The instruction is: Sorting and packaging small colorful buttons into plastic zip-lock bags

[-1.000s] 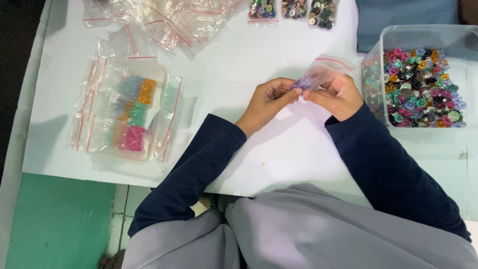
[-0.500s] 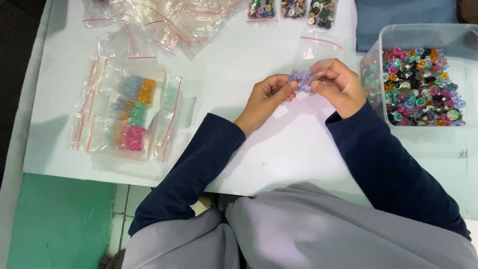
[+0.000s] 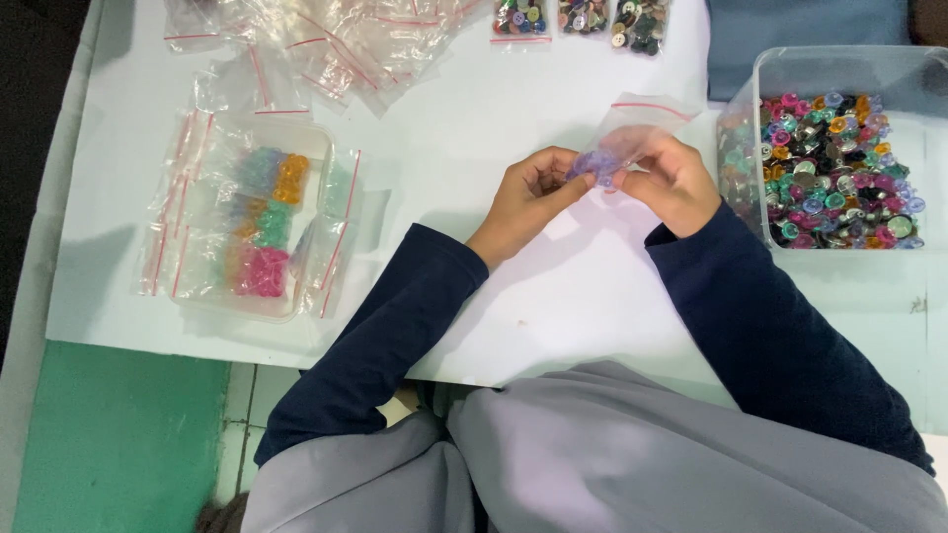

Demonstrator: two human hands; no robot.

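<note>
Clear tray [image 3: 247, 296] w/ bagged coloured buttons near table [image 3: 513, 316] left edge. L hand [image 3: 523, 202] & R hand [image 3: 671, 183] mid-table, both pinching small zip bag [image 3: 632, 133] of purple buttons [image 3: 595, 165]; bag long axis slants, mouth twd far-right. Button tub [image 3: 839, 69] at right edge.

— Me, on the remote feed: open white table [image 3: 553, 296] between my sleeves and straight ahead of the hands; a hand passes there freely.

— Right side?

— Blocked. Clear bin of mixed buttons [image 3: 839, 168] stands just beside my right hand [image 3: 671, 183]; its wall is the limit.

— Left?

— Bare strip beside my left hand [image 3: 523, 202], then a clear tray of sorted coloured buttons under zip bags [image 3: 257, 217].

— Far edge?

— Loose pile of empty zip bags [image 3: 316, 44] and three small filled bags [image 3: 583, 18]. A lane runs between them and the hands.
</note>
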